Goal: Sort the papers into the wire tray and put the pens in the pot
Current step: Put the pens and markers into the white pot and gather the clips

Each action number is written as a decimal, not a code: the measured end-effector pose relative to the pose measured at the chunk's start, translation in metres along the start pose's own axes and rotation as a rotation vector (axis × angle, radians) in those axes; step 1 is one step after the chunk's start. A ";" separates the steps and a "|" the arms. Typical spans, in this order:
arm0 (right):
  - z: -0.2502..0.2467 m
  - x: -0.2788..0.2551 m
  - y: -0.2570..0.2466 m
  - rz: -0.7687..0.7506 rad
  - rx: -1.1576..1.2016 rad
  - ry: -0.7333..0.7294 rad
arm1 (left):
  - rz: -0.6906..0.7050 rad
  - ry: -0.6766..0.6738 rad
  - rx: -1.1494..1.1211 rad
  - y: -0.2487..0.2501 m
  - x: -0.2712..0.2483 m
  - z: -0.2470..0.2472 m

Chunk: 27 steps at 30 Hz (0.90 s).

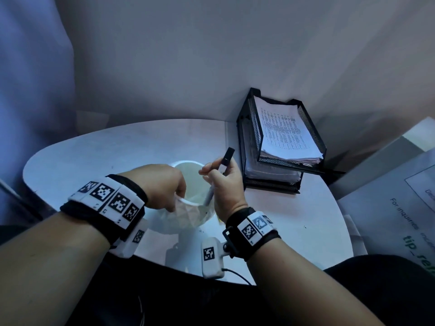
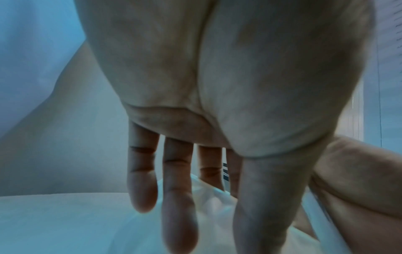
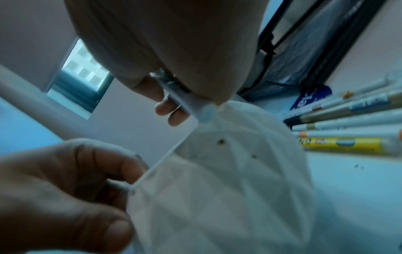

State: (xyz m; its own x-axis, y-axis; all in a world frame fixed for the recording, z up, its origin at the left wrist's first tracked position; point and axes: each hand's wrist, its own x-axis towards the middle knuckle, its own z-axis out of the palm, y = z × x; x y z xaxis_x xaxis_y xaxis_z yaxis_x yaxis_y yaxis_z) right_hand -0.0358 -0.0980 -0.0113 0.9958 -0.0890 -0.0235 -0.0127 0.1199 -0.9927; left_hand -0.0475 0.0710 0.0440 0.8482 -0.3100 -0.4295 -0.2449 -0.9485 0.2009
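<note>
Fingers (image 1: 213,167) of the right hand (image 1: 226,184) are curled round a white marker (image 1: 210,195), which is gripped at its middle with the thumb laid across the barrel. A dark cap end (image 1: 227,156) is seen above those fingers, and the marker's lower end is angled down below them, over the mouth of the white pot (image 1: 195,208). In the right wrist view the round butt of the marker (image 3: 205,113) is seen just at the pot's (image 3: 228,171) rim; whether it touches cannot be told.

The near rim of the pot is held by the left hand (image 1: 162,184), thumb inside and fingers outside as far as the head view shows. In the right wrist view the rim is seen pinched by the left thumb (image 3: 104,228) and forefinger. In the left wrist view the left fingers (image 2: 178,197) are shown fairly straight and slightly spread, pointing down against the pot's faceted wall (image 2: 215,199).

Beyond the right fingers, towards the wall, a black two-tier wire tray (image 1: 249,147) is stood on the round white table (image 1: 94,156), and printed papers (image 1: 284,135) are stacked in its upper tier, with more sheets in the lower one. Beside the pot, on the far side from the left fingers, several pens (image 3: 348,135) are seen lying on the table in the right wrist view, a yellow one nearest.
</note>
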 end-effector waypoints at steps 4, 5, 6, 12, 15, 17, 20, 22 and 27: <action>-0.003 0.000 0.002 -0.113 -0.086 0.006 | 0.001 0.020 -0.016 0.000 0.003 0.000; -0.004 0.003 0.001 -0.106 -0.060 0.015 | 0.004 0.020 -0.022 0.001 0.004 -0.001; -0.005 0.007 0.002 -0.087 -0.012 0.029 | 0.007 0.020 -0.027 0.002 0.005 -0.001; -0.010 0.018 0.007 -0.067 0.019 0.168 | 0.009 0.018 -0.036 0.004 0.009 0.001; -0.026 0.018 0.018 -0.124 -0.153 0.340 | -0.021 0.032 -0.031 0.001 0.009 0.000; -0.043 -0.001 0.032 -0.115 -0.424 0.267 | -0.052 0.055 -0.030 -0.005 0.008 -0.003; -0.061 -0.070 0.047 -0.041 -1.078 -0.455 | -0.090 0.099 -0.024 -0.016 0.009 -0.011; -0.066 -0.103 0.058 -0.037 -1.385 -0.803 | -0.118 0.118 -0.046 -0.021 0.010 -0.014; -0.085 -0.058 0.085 0.042 -1.225 -0.288 | -0.119 0.134 -0.061 -0.020 0.010 -0.010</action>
State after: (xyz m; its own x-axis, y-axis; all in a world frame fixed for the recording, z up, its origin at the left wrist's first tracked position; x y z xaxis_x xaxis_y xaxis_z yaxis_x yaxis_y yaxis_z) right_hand -0.1027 -0.1665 -0.1045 0.9742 0.1293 -0.1847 0.0324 -0.8909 -0.4530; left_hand -0.0293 0.0877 0.0448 0.9254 -0.1806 -0.3332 -0.1135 -0.9709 0.2108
